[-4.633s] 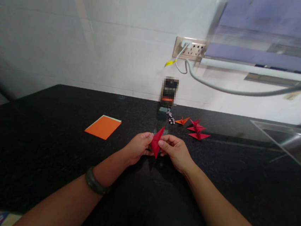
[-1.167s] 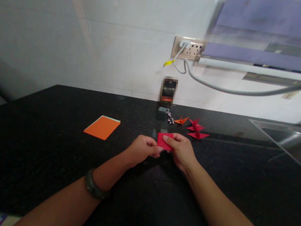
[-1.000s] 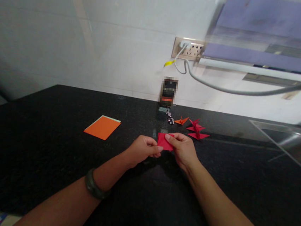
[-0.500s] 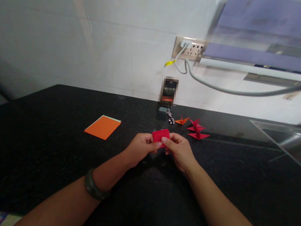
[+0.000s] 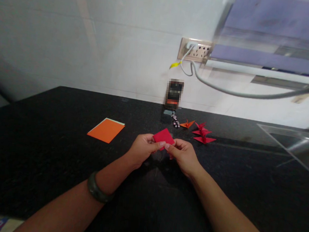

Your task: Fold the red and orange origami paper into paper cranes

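Both hands, left (image 5: 142,150) and right (image 5: 183,156), pinch the red paper (image 5: 163,136), hiding its lower edge

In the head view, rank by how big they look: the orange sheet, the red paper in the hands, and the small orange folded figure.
1. orange sheet
2. red paper, though nearer the camera
3. orange folded figure

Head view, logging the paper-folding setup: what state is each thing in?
red paper: folded small, held above the countertop.
left hand: grip shut on the red paper.
right hand: grip shut on the red paper.
orange sheet: flat, unfolded.
orange folded figure: finished, resting free.
red folded figures: finished, resting together.
plug: plugged into the wall socket.
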A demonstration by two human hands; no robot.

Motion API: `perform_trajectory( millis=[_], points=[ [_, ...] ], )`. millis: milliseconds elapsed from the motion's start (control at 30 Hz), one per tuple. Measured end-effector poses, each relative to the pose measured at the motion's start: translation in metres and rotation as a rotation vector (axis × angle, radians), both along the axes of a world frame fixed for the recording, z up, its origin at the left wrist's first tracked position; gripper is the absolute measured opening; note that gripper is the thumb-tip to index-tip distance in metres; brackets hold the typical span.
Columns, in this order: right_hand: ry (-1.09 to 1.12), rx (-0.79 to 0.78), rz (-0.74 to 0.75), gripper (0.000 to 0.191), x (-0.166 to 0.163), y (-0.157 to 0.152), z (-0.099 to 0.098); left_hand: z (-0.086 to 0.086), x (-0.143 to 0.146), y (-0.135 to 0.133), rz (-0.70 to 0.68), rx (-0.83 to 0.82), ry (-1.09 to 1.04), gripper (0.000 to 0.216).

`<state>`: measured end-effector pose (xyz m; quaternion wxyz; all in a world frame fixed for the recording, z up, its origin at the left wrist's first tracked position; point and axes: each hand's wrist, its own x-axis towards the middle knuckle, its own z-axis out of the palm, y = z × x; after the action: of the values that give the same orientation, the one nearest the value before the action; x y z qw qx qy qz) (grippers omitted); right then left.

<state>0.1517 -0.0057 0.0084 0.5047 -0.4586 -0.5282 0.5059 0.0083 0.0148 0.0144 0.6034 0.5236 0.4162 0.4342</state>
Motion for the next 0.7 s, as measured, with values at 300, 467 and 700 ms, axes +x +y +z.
perform_trajectory(
  millis=[300,467,700],
  points=[
    [-0.028,-0.009,0.010,0.022,-0.0010,-0.0016,0.0018,0.0012,-0.0026,0.0035,-0.002,-0.064,-0.027,0.044],
    [-0.017,-0.010,-0.029,0.023,-0.0002,0.0006,0.0000,0.0019,-0.0019,0.0023,-0.011,-0.038,0.019,0.041],
    [-0.017,0.002,-0.032,0.023,-0.0025,-0.0006,-0.0005,0.0007,-0.0010,0.0006,-0.079,-0.058,-0.020,0.034]
  ],
)
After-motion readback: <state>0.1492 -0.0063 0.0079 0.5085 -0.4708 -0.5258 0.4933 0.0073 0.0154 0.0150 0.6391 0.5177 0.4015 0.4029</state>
